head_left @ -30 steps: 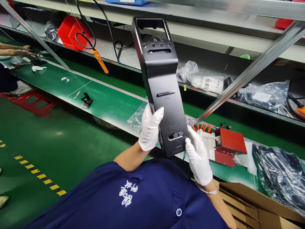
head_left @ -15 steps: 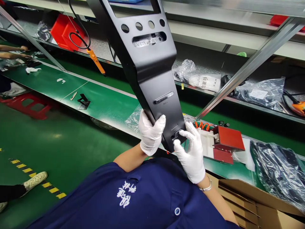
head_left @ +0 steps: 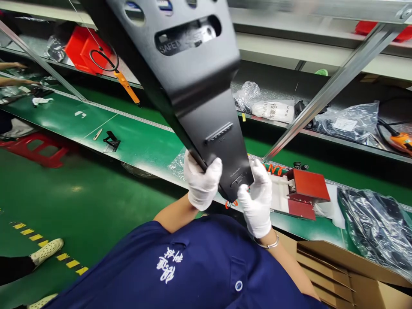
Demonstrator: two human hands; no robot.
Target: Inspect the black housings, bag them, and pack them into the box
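A long black housing with a stepped bend, round holes and a slot marked "SAFETY" is held up in front of my chest, its upper part cut off by the picture's top edge. My left hand, in a white glove, grips the lower left edge, thumb on the face and fingers behind. At the lower right corner, my gloved right hand closes on the edge with its thumb near a small slot; its other fingers are partly hidden behind the housing.
Along the green bench lie a small black bracket and a red-and-white fixture. Bagged dark parts sit at right, above a cardboard box. An orange electric screwdriver hangs by a red bin. A co-worker's hands show far left.
The housing's upper end has come closer to the camera and shifted up and left. My right fingers have moved off the small slot to the housing's right edge. My left hand keeps its grip.
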